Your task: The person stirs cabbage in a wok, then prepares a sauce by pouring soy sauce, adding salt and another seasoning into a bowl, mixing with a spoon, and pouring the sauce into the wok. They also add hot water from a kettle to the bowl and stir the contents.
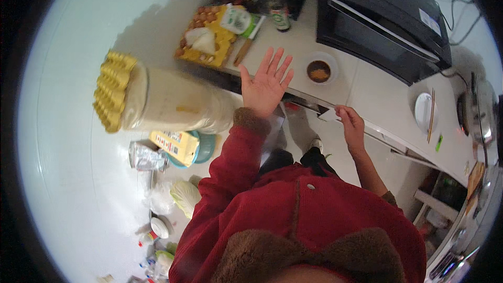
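Observation:
My left hand (267,84) is held palm up with its fingers spread, over the near edge of the counter, and holds nothing. My right hand (351,125) pinches a small white piece (329,115), possibly paper or a spoon, at the counter's front edge. Between and beyond the hands stands a bowl (320,70) with dark liquid and something tan in it. A knife with a wooden handle (243,52) lies to the left, beside a yellow egg tray (220,43) that bears brown eggs, a white bag and a green-and-white packet (239,21).
A black oven (385,27) stands at the back, near a green-labelled bottle (279,13). To the right are a white plate (423,112), chopsticks (431,116) and a metal pot (485,106). A tall wrapped container (180,98) stands left; a Chinese cabbage (184,197) lies low.

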Action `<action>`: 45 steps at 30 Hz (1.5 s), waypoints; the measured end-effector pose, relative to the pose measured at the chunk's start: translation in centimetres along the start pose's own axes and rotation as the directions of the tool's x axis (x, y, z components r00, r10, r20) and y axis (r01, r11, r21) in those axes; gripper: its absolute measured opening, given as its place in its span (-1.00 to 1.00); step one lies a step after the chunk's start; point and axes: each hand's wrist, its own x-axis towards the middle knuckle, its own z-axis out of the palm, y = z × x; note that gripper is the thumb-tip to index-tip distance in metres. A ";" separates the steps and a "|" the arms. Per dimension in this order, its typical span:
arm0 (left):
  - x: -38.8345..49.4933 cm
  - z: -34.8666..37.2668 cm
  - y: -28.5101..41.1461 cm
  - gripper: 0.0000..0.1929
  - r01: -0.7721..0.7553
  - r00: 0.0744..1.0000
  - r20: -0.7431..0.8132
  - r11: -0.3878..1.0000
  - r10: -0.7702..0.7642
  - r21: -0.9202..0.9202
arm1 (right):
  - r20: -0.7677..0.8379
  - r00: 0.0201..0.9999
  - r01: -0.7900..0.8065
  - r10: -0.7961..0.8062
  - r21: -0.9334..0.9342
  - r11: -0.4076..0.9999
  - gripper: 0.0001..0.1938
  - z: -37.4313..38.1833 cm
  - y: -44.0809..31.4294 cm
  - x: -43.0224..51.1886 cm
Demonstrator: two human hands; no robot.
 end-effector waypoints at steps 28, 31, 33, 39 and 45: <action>12.1 -9.8 -9.6 -0.85 -0.414 0.893 0.448 -0.312 0.041 0.855 | -0.103 0.922 0.191 -0.374 -0.719 0.669 -0.71 5.1 -2.9 4.0; 12.2 -10.6 -8.9 -0.86 -0.510 0.857 0.515 -0.223 -0.039 0.831 | -0.103 0.905 0.232 -0.414 -0.696 0.680 -0.74 4.8 -2.6 4.3; 12.2 -10.7 -8.0 -0.82 -0.422 0.907 0.417 -0.117 -0.062 0.899 | -0.117 0.905 0.229 -0.410 -0.677 0.699 -0.76 4.7 -2.5 4.5; 12.9 -9.2 -6.7 -0.84 -0.357 0.910 0.373 -0.115 0.181 0.927 | -0.080 0.908 0.255 -0.410 -0.672 0.695 -0.73 4.8 -2.7 5.4; 13.8 -7.4 -3.8 -0.76 -0.189 0.977 0.184 0.042 0.104 0.981 | -0.122 0.897 0.267 -0.424 -0.615 0.742 -0.65 4.9 -3.5 6.2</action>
